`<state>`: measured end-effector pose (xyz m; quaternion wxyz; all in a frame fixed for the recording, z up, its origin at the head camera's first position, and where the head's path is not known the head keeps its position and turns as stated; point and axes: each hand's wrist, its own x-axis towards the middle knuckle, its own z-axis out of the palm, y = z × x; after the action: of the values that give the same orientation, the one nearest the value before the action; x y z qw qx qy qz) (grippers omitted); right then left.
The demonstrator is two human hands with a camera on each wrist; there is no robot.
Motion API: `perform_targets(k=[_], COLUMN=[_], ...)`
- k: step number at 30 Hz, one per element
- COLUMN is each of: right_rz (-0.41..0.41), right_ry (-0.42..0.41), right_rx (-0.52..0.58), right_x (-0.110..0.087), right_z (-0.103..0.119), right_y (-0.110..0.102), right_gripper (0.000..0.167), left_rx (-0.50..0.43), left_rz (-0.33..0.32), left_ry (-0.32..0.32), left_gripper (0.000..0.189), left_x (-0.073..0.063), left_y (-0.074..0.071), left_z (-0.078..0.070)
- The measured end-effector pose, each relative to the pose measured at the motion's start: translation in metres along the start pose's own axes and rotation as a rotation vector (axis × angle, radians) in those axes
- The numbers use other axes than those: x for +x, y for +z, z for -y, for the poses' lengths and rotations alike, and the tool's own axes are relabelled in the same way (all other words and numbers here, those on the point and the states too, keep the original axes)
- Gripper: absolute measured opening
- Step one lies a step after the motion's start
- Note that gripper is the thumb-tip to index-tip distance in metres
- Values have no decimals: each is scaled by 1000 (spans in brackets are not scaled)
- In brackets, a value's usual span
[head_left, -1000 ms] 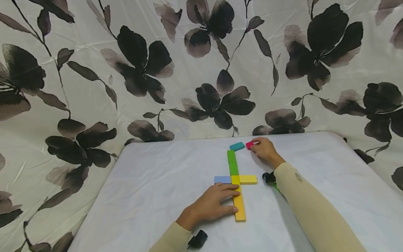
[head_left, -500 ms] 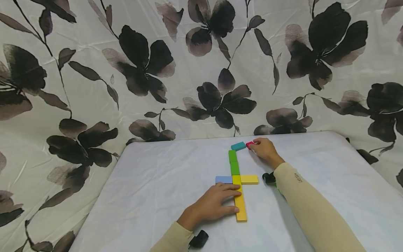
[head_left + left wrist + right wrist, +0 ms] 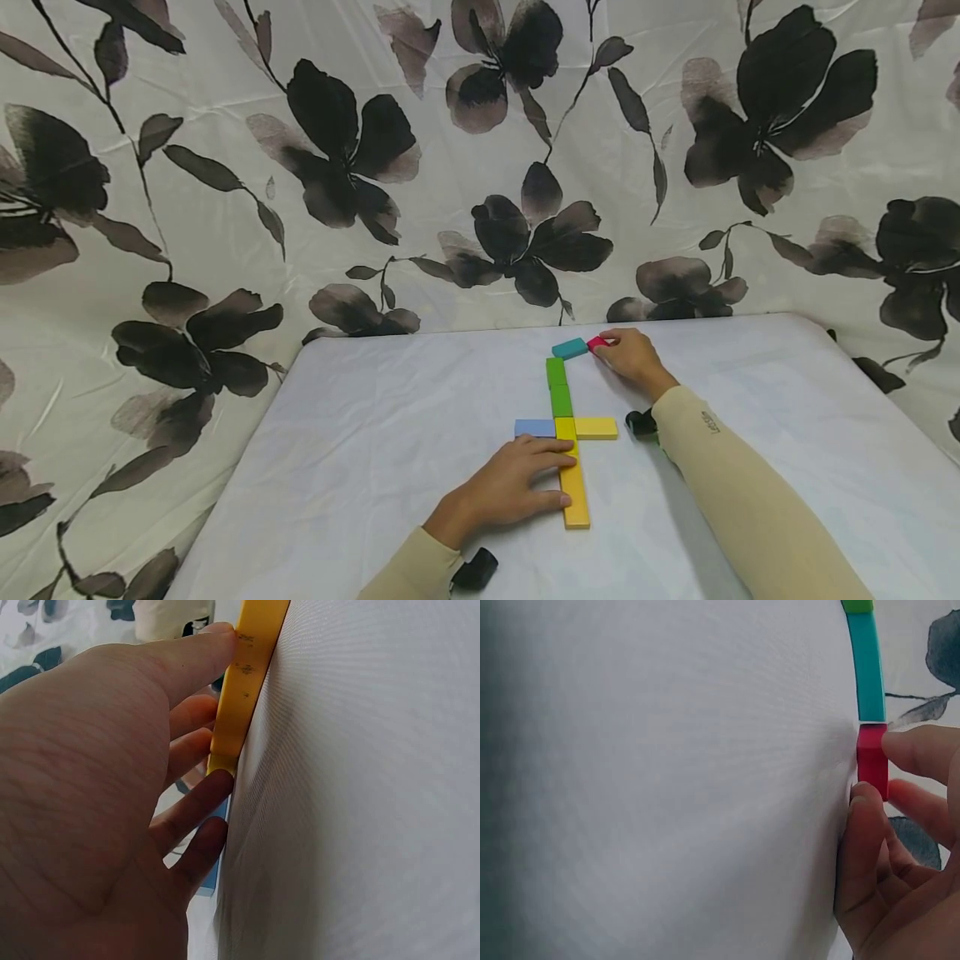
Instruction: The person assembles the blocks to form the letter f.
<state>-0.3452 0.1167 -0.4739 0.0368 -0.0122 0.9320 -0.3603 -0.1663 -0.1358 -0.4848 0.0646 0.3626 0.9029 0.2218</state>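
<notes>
At the far end of the table my right hand (image 3: 633,360) pinches a red block (image 3: 871,761) between thumb and fingers. Its end sits right at the end of a teal block (image 3: 570,348), with only a thin line between them in the right wrist view. My left hand (image 3: 506,483) lies with fingers extended across a long yellow block (image 3: 576,500), its thumb touching the side (image 3: 244,690). Two green blocks (image 3: 558,387) run in line beyond a smaller yellow block (image 3: 565,427). A blue block (image 3: 534,428) and another yellow block (image 3: 597,428) branch off sideways.
A white cloth covers the table (image 3: 360,433), and a flower-printed sheet (image 3: 420,167) hangs behind its far edge. Something green (image 3: 662,442) is mostly hidden by the right sleeve (image 3: 738,475). Dark wrist devices show below both cuffs.
My right hand has slid the red block left, narrowing its gap to the teal block. My left hand keeps its place on the yellow block. The whole head view has shifted slightly.
</notes>
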Motion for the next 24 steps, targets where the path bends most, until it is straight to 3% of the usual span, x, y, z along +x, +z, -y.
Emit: perform_targets(k=[8, 24], right_rz=[-51, -32], right_ry=[-28, -15], right_rx=[12, 15], right_x=[-3, -9], right_z=[-3, -1], right_y=[-1, 0], right_gripper=[41, 48], left_rx=[4, -12], left_rz=[0, 7], left_ry=[1, -3], left_gripper=[54, 53], left_x=[0, -5], left_y=[0, -2], left_z=[-1, -3])
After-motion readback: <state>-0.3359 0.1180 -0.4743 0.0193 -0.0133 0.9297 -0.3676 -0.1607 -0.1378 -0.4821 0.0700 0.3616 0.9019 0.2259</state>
